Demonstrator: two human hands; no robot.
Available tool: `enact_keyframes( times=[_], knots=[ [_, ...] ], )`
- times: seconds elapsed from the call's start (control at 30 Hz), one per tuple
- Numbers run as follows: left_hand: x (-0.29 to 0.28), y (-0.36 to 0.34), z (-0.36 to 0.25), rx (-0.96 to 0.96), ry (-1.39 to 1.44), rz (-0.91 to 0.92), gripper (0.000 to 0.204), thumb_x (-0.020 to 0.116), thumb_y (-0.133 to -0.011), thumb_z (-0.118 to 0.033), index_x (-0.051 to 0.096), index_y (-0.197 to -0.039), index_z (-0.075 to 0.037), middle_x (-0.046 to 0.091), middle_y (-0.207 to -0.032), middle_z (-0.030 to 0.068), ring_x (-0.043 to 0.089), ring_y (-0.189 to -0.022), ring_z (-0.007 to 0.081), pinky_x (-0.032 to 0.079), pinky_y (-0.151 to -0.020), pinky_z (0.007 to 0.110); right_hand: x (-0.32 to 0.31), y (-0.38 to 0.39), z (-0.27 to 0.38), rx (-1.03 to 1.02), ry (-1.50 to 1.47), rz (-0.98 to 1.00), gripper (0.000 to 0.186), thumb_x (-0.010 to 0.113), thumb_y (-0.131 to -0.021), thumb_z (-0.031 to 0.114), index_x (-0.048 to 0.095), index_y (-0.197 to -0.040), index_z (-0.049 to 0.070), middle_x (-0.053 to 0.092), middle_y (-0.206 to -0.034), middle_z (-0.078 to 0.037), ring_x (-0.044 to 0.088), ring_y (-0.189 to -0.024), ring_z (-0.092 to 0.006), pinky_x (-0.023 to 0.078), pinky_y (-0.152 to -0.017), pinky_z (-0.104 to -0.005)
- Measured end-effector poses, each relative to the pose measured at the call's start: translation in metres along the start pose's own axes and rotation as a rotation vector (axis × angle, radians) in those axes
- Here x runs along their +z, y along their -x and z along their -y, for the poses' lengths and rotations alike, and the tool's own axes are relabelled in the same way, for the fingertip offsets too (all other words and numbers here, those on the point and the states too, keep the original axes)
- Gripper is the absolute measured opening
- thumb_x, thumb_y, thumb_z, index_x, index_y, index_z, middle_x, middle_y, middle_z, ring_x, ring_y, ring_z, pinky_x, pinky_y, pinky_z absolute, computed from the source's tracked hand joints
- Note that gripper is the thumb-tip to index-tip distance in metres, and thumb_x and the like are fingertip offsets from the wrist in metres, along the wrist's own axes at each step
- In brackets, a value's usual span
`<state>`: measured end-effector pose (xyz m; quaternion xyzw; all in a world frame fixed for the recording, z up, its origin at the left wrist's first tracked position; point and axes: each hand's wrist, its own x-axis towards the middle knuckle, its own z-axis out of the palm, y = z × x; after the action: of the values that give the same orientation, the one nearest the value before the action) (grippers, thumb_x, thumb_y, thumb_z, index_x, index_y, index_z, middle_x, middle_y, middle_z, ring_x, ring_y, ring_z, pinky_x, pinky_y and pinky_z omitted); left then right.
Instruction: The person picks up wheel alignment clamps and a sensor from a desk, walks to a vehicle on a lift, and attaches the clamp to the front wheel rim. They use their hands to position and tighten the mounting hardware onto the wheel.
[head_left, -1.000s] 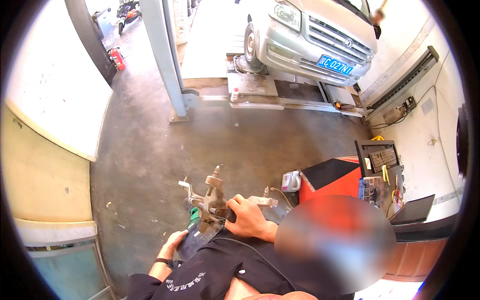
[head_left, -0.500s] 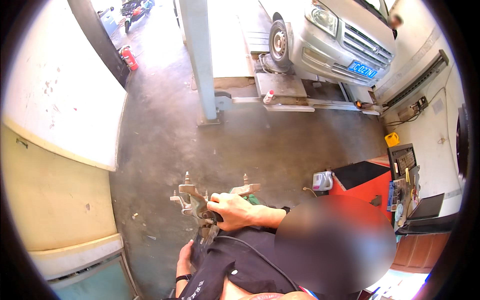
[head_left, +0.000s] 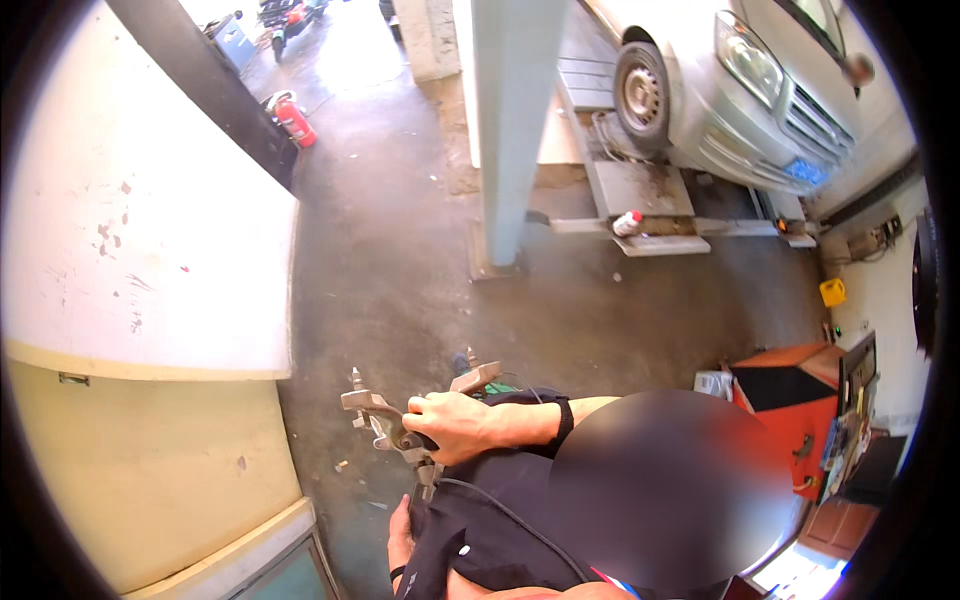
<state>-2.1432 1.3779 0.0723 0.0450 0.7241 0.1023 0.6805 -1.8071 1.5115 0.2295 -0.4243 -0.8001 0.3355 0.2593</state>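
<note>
My right hand (head_left: 450, 425) is closed on a bare-metal clamp tool (head_left: 368, 402) with several arms and upright pins, held low in front of my body. Below it, my left hand (head_left: 401, 532) grips the tool's dark lower part, which is mostly hidden by my dark clothing. A thin black cable crosses that clothing, and something green shows behind the tool.
A lift post (head_left: 512, 140) stands ahead, beside a silver van (head_left: 745, 135) on a lift (head_left: 630, 185). A fire extinguisher (head_left: 295, 123) is by the left wall (head_left: 140, 250). A red-and-black cabinet (head_left: 780, 385) and yellow jug (head_left: 832, 292) are at right. Scooters (head_left: 290, 25) stand farther back.
My view has turned left, so the van, post and cabinet appear farther right. Both hands stay on the tool, and the left now shows lower and more hidden.
</note>
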Motion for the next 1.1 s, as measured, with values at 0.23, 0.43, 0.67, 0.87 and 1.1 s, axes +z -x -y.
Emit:
enact_keyframes(
  times=[0.23, 0.43, 0.67, 0.87, 1.1],
  knots=[
    [-0.014, -0.070, -0.121, 0.037, 0.073, 0.026, 0.046, 0.056, -0.100, -0.045, 0.069, -0.102, -0.001, 0.071, -0.090, 0.0092, 0.067, -0.079, 0.0218, 0.053, -0.076, 0.035, -0.074, -0.142, -0.049, -0.017, 0.024, 0.033, 0.037, 0.075, -0.067, 0.012, 0.060, -0.098, 0.000, 0.058, -0.099, -0.018, 0.063, -0.088, -0.0381, 0.053, -0.075, -0.0466],
    [-0.001, -0.132, -0.282, 0.045, -0.099, 0.068, 0.048, 0.057, -0.100, -0.046, 0.072, -0.099, -0.001, 0.072, -0.091, 0.0079, 0.067, -0.080, 0.0187, 0.053, -0.076, 0.033, -0.117, -0.233, -0.118, 0.101, 0.031, -0.097, 0.035, 0.074, -0.067, 0.011, 0.058, -0.096, 0.001, 0.057, -0.096, -0.018, 0.063, -0.088, -0.0382, 0.052, -0.075, -0.0467],
    [0.080, -0.131, -0.545, 0.208, -0.535, 0.070, 0.060, 0.056, -0.097, -0.053, 0.069, -0.118, 0.002, 0.071, -0.110, 0.0108, 0.065, -0.098, 0.0215, 0.049, -0.091, 0.035, -0.197, -0.338, -0.189, 0.259, 0.069, -0.309, 0.033, 0.075, -0.068, 0.013, 0.059, -0.094, 0.001, 0.058, -0.095, -0.019, 0.063, -0.087, -0.0380, 0.053, -0.076, -0.0465],
    [0.138, -0.155, -0.719, 0.241, -0.916, 0.038, 0.062, 0.056, -0.097, -0.053, 0.067, -0.121, 0.003, 0.069, -0.118, 0.0135, 0.063, -0.108, 0.0227, 0.045, -0.098, 0.034, -0.258, -0.380, -0.241, 0.466, 0.089, -0.558, 0.032, 0.073, -0.065, 0.009, 0.060, -0.094, 0.003, 0.057, -0.090, -0.015, 0.062, -0.083, -0.0359, 0.051, -0.072, -0.0445],
    [0.232, -0.245, -0.890, 0.251, -1.230, 0.030, 0.069, 0.051, -0.099, -0.056, 0.063, -0.128, 0.005, 0.067, -0.125, 0.0161, 0.060, -0.116, 0.0214, 0.044, -0.100, 0.035, -0.327, -0.431, -0.360, 0.559, 0.046, -0.755, 0.033, 0.072, -0.066, 0.011, 0.060, -0.096, 0.003, 0.059, -0.094, -0.016, 0.063, -0.085, -0.0355, 0.053, -0.075, -0.0437]
  ],
)
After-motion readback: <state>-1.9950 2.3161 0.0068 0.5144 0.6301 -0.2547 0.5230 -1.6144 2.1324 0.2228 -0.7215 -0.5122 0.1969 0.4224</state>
